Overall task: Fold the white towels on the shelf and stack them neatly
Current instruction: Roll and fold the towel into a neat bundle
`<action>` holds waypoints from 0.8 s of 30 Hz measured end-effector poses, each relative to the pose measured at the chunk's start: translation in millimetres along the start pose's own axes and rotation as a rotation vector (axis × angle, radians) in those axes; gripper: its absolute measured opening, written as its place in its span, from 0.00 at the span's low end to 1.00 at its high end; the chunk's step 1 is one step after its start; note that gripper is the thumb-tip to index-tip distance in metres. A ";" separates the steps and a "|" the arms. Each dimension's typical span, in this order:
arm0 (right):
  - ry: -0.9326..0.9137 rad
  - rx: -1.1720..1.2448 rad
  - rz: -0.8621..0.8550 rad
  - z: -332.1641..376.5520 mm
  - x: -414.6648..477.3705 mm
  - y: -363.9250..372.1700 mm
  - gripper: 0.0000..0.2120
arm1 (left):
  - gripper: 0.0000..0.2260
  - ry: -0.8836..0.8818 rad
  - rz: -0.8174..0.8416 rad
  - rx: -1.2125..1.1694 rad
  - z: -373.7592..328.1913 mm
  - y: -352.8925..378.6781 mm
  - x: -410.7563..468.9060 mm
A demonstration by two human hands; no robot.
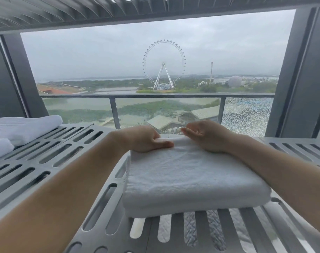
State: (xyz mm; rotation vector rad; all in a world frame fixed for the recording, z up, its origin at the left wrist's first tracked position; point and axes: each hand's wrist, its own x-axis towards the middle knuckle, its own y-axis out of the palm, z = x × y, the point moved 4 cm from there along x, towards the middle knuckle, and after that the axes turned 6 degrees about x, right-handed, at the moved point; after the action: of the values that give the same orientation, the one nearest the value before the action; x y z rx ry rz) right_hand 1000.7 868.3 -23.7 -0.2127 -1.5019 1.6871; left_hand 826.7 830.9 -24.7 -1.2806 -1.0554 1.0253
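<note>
A folded white towel (190, 178) lies flat on the grey slotted shelf (51, 157), in the middle of the view. My left hand (146, 138) grips the towel's far left edge, thumb on top and fingers curled behind it. At the far edge towards the right, my right hand (204, 135) has its heel on the cloth and its fingers curled over the edge; what they pinch is hidden. More white towels (18, 130) lie in a loose heap at the far left of the shelf.
Another slotted shelf (119, 8) hangs close overhead. Behind the shelf is a large window (155, 61) with a railing and dark frames on both sides. Through the slots below the folded towel, more white cloth (190, 230) shows on a lower level.
</note>
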 end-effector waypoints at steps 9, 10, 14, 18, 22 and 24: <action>0.045 -0.035 0.239 -2.5 -51.2 6.8 0.28 | 0.33 0.188 0.008 0.028 -61.8 25.8 -22.1; 0.047 -0.052 0.273 -2.9 -52.9 9.4 0.27 | 0.33 0.167 0.016 0.035 -58.4 33.2 -25.8; 0.061 -0.076 0.320 -4.2 -53.3 12.9 0.28 | 0.32 0.158 -0.045 -0.007 -49.2 35.5 -35.9; 0.040 -0.033 0.251 -2.1 -56.2 9.0 0.28 | 0.30 0.156 -0.100 -0.009 -54.0 30.3 -41.9; -0.112 0.031 0.013 16.5 -69.3 -11.8 0.22 | 0.27 0.287 -0.257 0.133 -62.6 13.7 -59.0; -0.185 -0.015 0.044 28.1 -75.7 -13.5 0.19 | 0.25 0.376 -0.260 0.156 -65.6 10.1 -70.4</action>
State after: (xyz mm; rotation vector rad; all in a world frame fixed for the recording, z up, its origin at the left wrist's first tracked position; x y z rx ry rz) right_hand 1037.1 795.7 -34.1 -0.1000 -1.6563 1.7709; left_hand 875.2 748.2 -37.5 -1.1200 -0.8091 0.6256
